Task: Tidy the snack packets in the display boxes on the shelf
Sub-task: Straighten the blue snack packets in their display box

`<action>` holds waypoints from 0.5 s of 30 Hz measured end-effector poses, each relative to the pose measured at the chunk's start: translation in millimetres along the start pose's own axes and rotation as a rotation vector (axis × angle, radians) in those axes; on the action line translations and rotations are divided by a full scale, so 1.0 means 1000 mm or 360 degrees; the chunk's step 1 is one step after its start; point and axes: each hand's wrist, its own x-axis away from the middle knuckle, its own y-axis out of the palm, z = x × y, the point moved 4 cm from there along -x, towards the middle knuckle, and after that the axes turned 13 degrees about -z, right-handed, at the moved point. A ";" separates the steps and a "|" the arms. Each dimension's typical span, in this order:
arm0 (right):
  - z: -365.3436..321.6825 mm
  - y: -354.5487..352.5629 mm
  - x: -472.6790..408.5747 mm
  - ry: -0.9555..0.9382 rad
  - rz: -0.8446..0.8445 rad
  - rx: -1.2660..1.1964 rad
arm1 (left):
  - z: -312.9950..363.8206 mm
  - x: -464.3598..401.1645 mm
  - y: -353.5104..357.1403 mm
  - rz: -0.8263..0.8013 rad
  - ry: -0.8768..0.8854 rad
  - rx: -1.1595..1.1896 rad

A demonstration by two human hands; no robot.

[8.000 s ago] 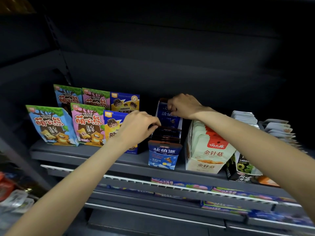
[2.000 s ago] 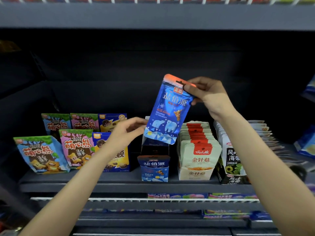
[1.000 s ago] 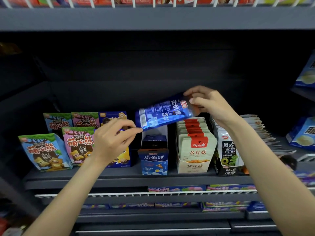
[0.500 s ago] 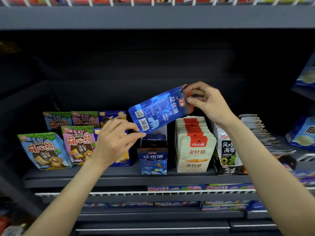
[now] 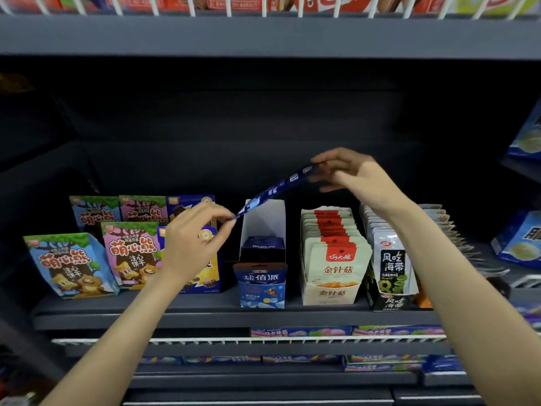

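A person reaches both bare arms up to a dark store shelf (image 5: 181, 310). The landmark is the open blue display box (image 5: 262, 260) standing at the middle of the shelf's front edge. Left of that box stand bear-print biscuit pouches (image 5: 70, 263) in blue and pink. The left arm rises from the lower left, and the left hand (image 5: 191, 244), just left of the box and level with its top, has thumb and forefinger drawn together, pinching the lower end of a blue snack packet (image 5: 273, 190). The packet is seen almost edge-on, slanting upward to the right above the box's raised white back flap, clear of the packets inside. The right arm comes in from the lower right, and the right hand (image 5: 351, 175), above and right of the box, pinches the packet's upper end between thumb and fingers, the other fingers loosely spread. Just right of the box sits a white carton of mushroom snack packets (image 5: 333, 260), then a dark carton of seaweed packets (image 5: 390, 271).
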 end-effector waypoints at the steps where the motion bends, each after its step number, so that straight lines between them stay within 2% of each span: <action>1: 0.003 -0.001 -0.003 0.0024 0.0069 0.0064 | 0.000 -0.003 0.000 -0.0010 -0.0123 0.0110; 3: 0.012 -0.004 -0.010 0.0071 0.0325 0.0270 | -0.001 -0.008 0.003 -0.0048 -0.0368 0.0312; 5: 0.014 -0.007 -0.015 0.0095 0.0530 0.0643 | -0.006 -0.012 0.010 -0.0111 -0.0622 0.0510; 7: 0.012 -0.006 -0.019 0.0082 0.0558 0.0822 | -0.014 -0.012 0.018 -0.0162 -0.0822 0.0642; 9: 0.010 -0.001 -0.023 0.0092 0.0475 0.0811 | -0.020 -0.012 0.022 -0.0197 -0.0904 0.0608; 12: 0.011 0.009 -0.031 0.0105 0.0432 0.0948 | -0.027 -0.007 0.022 -0.0310 -0.0773 0.0357; 15: 0.012 0.017 -0.043 0.0123 0.0430 0.0979 | -0.029 0.000 0.025 -0.0659 -0.0446 0.0122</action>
